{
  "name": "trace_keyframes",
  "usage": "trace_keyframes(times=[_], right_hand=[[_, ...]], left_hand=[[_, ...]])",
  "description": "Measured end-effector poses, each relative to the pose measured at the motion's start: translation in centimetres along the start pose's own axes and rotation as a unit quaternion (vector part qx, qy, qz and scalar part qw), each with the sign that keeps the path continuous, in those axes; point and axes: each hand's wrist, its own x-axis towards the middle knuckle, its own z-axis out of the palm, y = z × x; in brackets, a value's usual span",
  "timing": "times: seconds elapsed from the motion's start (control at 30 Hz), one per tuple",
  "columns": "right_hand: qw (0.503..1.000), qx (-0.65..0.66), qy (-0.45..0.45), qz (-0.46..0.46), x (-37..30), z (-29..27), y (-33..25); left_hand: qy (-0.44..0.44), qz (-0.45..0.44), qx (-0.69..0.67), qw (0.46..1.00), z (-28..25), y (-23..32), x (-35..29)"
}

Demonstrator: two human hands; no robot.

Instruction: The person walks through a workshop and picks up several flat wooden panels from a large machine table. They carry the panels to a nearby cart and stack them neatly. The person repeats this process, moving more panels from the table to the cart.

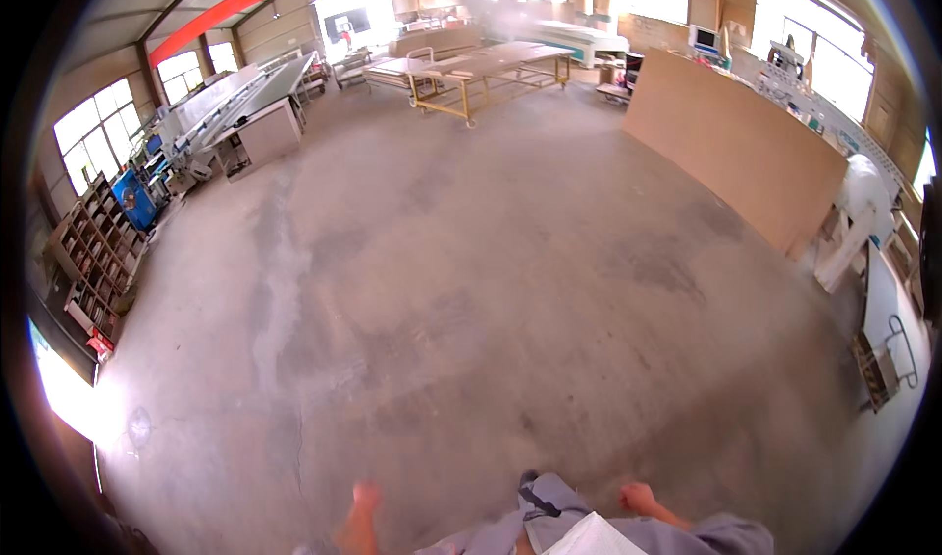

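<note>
Grip: nothing visible in either hand; left hand [365, 496] too blurred to read the fingers, right hand [638, 498] curled into what looks like a loose fist, though whether clenched or slack I cannot tell. Both sit off the floor's near edge, well apart, one either side of grey trousers [481, 537]; the forearm angles suggest arms simply carried at the sides. Nearest thing: a white flap [594, 537], pointed at the top, between the hands and nearer the right; neither seems to touch it, and its kind is unclear. One dark shoe [530, 476] shows just beyond. Concrete floor [461, 261] spreads ahead. Toward its far edge, a yellow-framed table [496, 59] stands on castors, presumably so it can be rolled. Along the right edge, a brown panel [736, 148] stands upright, perhaps to screen the gear behind; a monitor [705, 38] shows above its far top corner. Along the left edge, a shelf [103, 246], a blue cabinet [134, 200] and a long machine [273, 135], likely kept near the wall to leave walking room. Writing: bluish marks on the grey machine [834, 128] behind the panel, too small to make out; cabinet front has a pattern, no legible label.
</note>
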Motion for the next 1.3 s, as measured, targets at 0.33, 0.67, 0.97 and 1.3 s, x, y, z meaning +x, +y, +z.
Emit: trace_keyframes(times=[0.33,0.67,0.97,1.3], right_hand=[[0.978,0.057,-0.104,0.17,29.3,-12.0,-7.4],[0.845,0.481,0.11,0.206,71.1,-38.7,-16.8],[0.97,0.123,-0.037,0.205,84.4,-51.5,-20.2],[0.968,0.086,-0.067,0.226,117.5,-69.4,-19.3]], left_hand=[[-0.074,0.163,-0.035,0.983,-9.7,29.1,28.2],[-0.348,0.089,0.007,0.933,-7.7,46.2,48.7],[-0.123,0.298,0.081,0.943,-28.4,84.6,86.6],[-0.043,0.461,-0.04,0.885,-32.5,114.7,117.0]])
